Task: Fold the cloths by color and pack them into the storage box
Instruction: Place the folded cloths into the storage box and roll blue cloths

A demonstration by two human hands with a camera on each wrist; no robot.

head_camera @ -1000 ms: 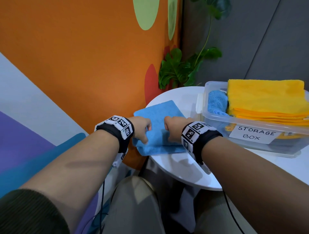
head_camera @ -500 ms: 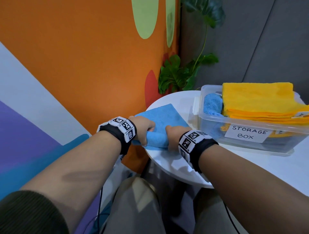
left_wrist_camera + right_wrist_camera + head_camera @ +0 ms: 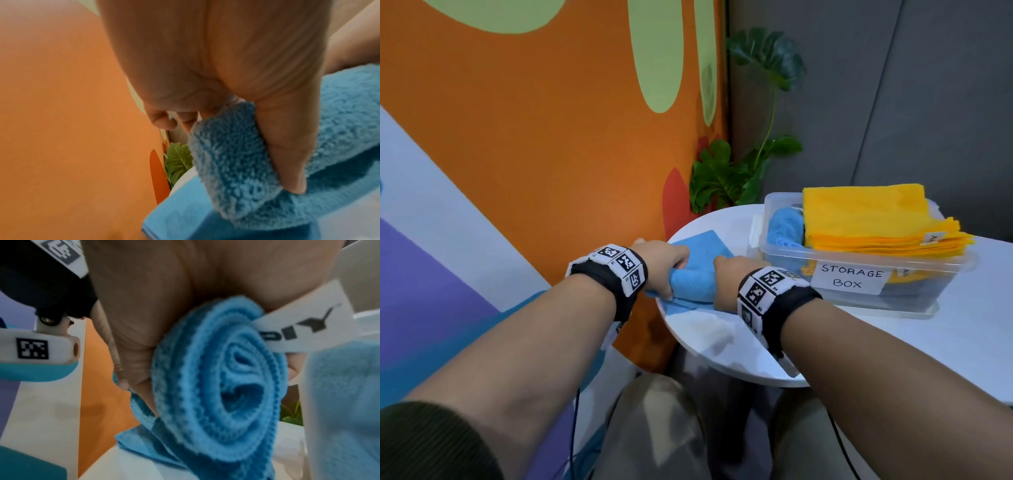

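A leafy green plant [image 3: 726,174] stands behind the far left edge of the round white table [image 3: 722,342], against the orange wall [image 3: 534,154] with pale green ovals. Nothing lies between the hands and the storage box [image 3: 859,274]; the box sits on the table just right of the right hand [image 3: 729,274], near the far right edge.

The box is clear plastic. Inside, a stack of folded yellow cloths [image 3: 869,219] rises above the rim and overhangs it on the right, and a rolled blue cloth [image 3: 784,226] is wedged in at the left end beside the stack. A white paper label on the front wall reads "STORAGE BOX" in handwritten capitals. A small white tag sticks out of the yellow stack, its mark too small to read.

The blue cloth on the table [image 3: 695,274] lies at the near left edge — its near part wound into a roll, its far part flat on the surface. The left hand [image 3: 661,267] is clamped on the left end of the roll, thumb pressed across the fluffy pile in the left wrist view. The right hand curls round the right end; the right wrist view shows the spiral of layers end-on, and a white sewn tag with black letters, only partly legible.
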